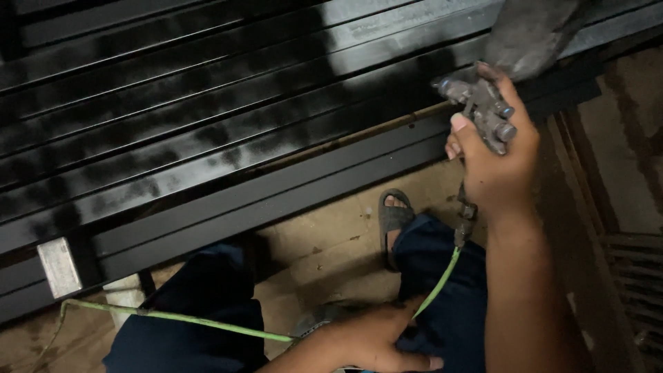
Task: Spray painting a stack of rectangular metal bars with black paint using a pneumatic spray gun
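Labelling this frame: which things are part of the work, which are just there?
In use:
- spray gun in right hand
- green hose under left hand
- black metal bars, partly coated

Lying about:
- pale block
- sandal on foot

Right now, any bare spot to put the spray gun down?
One patch: bare floor between the painted black bars and the knees, beside the sandalled foot. Elsewhere it is crowded: the green hose crosses the lap under the left hand, and the right hand grips the spray gun at the bars.
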